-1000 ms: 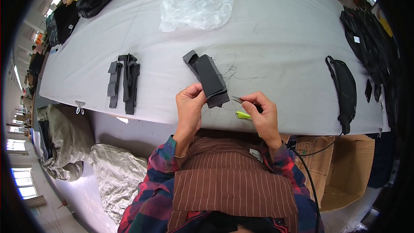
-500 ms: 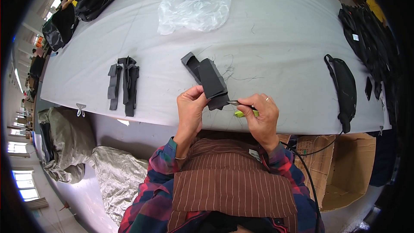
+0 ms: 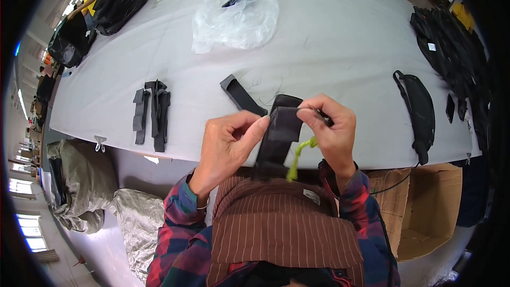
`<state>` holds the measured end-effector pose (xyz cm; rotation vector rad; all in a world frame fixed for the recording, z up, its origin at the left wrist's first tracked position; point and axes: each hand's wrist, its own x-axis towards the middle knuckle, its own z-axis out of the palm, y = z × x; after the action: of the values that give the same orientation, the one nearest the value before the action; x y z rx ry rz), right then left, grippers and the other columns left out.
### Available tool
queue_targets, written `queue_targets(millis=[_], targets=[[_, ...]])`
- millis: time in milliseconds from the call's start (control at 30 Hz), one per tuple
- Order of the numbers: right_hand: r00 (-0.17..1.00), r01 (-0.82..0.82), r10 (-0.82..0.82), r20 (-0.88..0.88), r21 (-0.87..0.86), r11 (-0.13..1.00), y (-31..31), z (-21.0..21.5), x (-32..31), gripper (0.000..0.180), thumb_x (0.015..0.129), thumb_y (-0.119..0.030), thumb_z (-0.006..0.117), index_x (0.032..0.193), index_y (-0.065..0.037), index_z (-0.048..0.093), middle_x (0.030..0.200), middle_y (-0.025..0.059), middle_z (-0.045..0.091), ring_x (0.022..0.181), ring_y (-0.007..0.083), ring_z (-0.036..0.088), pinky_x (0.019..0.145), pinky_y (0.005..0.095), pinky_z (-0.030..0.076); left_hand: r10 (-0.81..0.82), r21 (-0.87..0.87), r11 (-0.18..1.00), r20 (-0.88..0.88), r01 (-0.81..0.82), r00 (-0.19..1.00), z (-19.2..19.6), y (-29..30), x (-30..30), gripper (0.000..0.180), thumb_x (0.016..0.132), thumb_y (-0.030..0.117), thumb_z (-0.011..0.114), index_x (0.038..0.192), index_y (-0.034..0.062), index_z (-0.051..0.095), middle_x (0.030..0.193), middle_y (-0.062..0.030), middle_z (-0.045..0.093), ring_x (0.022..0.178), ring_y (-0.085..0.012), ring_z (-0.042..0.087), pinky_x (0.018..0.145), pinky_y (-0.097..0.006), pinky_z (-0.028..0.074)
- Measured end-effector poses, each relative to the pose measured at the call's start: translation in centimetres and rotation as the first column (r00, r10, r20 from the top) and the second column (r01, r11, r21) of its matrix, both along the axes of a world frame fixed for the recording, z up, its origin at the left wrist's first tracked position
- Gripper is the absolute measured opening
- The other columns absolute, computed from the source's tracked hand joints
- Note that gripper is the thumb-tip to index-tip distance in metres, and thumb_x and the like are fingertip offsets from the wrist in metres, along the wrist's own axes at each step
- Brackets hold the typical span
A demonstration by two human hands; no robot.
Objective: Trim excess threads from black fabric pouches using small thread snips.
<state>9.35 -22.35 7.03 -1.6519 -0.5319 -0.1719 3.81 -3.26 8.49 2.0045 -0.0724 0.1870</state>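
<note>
While both hands work at the near table edge, a black fabric strap piece (image 3: 279, 135) is pinched between them.
Head view: left hand (image 3: 226, 146) grips the piece's left side with thumb and fingers; right hand (image 3: 332, 127) is clenched on its top edge, a yellow-green tool (image 3: 297, 157) hanging below it. Grey table (image 3: 340, 37) carries a small pile of black straps (image 3: 152, 111) at left, a clear plastic bag (image 3: 236, 16) far off, a black waist bag (image 3: 417, 109) at right.

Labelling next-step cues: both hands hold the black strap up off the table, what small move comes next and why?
Probably bring the small tool with the yellow-green cord in the right hand to the black fabric strap's folded top edge; the left hand already braces it taut.
</note>
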Motion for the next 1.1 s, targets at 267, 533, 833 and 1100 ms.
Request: queue_targets(millis=[267,533,833,1100], targets=[[0.923,-0.132,0.197,-0.331,0.210,0.969,1.9,-2.1,0.6,0.015,0.090,-0.011,0.063,0.083,0.002,0.064,0.065,-0.0044,0.055,0.061,0.0010,0.045,0.052,0.0189,0.035,-0.253,-0.794,0.591,-0.015,0.143,0.967,-5.1,-2.0,1.0,0.027,0.096,0.016,0.050,0.119,0.0034,0.046,0.101,-0.0096,0.062,0.079,-0.0147,0.063,0.071,-0.028,0.052],[0.979,-0.011,0.025,-0.203,0.072,0.997,2.1,-4.1,1.7,0.014,0.085,-0.012,0.067,0.095,-0.002,0.065,0.073,0.0021,0.063,0.065,0.0085,0.055,0.060,0.0249,0.045,-0.190,-0.875,0.482,-0.150,-0.041,0.970,-6.4,-1.5,1.3,0.016,0.098,0.013,0.044,0.110,0.0031,0.046,0.098,-0.0127,0.062,0.075,-0.0180,0.065,0.064,-0.031,0.057],[0.953,0.170,-0.058,0.299,-0.365,0.915,0.0,-4.2,1.8,0.018,0.076,-0.012,0.071,0.094,-0.014,0.067,0.074,0.0004,0.059,0.067,0.0189,0.053,0.063,0.0317,0.038,-0.178,-0.865,0.490,-0.225,-0.112,0.958,-7.0,-1.3,1.1,0.015,0.098,0.013,0.044,0.106,0.0021,0.048,0.097,-0.0129,0.062,0.073,-0.0171,0.064,0.061,-0.030,0.057],[0.899,0.240,-0.051,0.434,-0.392,0.888,-0.1,-4.7,1.9,0.016,0.076,-0.012,0.071,0.091,-0.014,0.068,0.072,-0.0004,0.059,0.063,0.0199,0.048,0.061,0.0320,0.033,-0.186,-0.866,0.485,-0.234,-0.118,0.954,-7.3,-1.1,1.2,0.016,0.098,0.014,0.044,0.106,0.0009,0.048,0.096,-0.0133,0.062,0.072,-0.0178,0.064,0.060,-0.030,0.056]])
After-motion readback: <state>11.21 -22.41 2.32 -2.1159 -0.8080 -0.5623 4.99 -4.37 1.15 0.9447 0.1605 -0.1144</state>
